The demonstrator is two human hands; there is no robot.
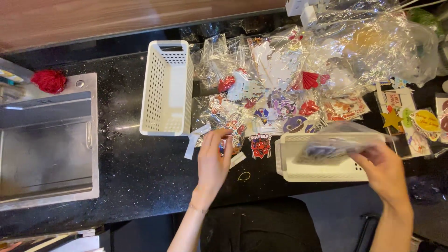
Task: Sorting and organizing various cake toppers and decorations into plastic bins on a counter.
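- My right hand (383, 169) holds a clear plastic packet (333, 145) of decorations, pinched at its right end; its long axis runs left to right, over the lower white basket (322, 173).
- My left hand (213, 161) has its fingers curled on a small cellophane-wrapped sticker pack (232, 140) at the near edge of the pile of wrapped decorations (298, 84).
- The empty upright white basket (168, 88) stands just left of that hand, long axis running away from me; the left hand is nearer.
- The steel sink (46, 144) lies far left on the black counter (135, 172).
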